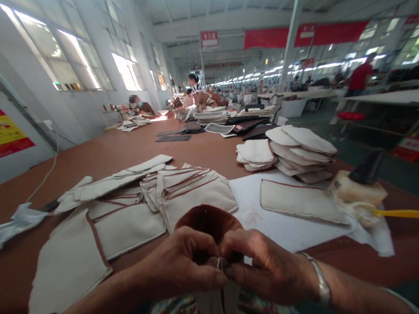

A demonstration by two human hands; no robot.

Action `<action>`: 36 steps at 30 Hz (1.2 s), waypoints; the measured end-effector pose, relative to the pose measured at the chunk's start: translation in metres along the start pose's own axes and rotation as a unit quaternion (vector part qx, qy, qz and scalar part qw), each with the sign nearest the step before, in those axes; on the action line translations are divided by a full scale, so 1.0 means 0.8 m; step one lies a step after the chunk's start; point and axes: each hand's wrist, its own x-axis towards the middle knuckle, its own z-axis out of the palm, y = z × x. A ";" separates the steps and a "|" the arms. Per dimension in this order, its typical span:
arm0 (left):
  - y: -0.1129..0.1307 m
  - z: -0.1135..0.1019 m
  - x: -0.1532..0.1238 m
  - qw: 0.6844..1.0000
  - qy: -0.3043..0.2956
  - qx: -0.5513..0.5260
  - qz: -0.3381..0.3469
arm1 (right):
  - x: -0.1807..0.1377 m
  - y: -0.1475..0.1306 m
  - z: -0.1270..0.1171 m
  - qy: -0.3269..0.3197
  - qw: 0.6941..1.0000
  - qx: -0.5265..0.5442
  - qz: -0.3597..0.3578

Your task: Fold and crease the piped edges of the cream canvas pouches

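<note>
My left hand (181, 264) and my right hand (263, 269) meet at the table's near edge, both pinched on a brown leather piece (209, 221) that curves up behind the fingers. Its lower part, a pale panel with a brown seam (218, 309), hangs toward my lap. A metal bangle (321, 281) sits on my right wrist. Just beyond my hands lie fanned cream panels with brown edging (188, 189).
A single cream panel (301, 201) rests on white paper (280, 226). A glue pot with a yellow-handled brush (360, 199) stands at right. Stacked pale pieces (301, 153) lie behind. More panels (88, 244) spread at left. Other workers sit far down the long brown table (122, 144).
</note>
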 end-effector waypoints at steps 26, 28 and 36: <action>0.003 0.031 0.013 0.997 0.080 0.010 -0.018 | -0.004 0.009 0.011 0.107 0.988 -0.107 0.035; 0.000 0.032 0.013 0.997 0.079 0.013 -0.020 | -0.005 0.013 0.015 0.124 0.983 -0.133 -0.004; -0.008 0.027 0.006 0.989 0.027 -0.140 -0.031 | -0.016 0.014 0.011 0.072 0.958 -0.212 -0.176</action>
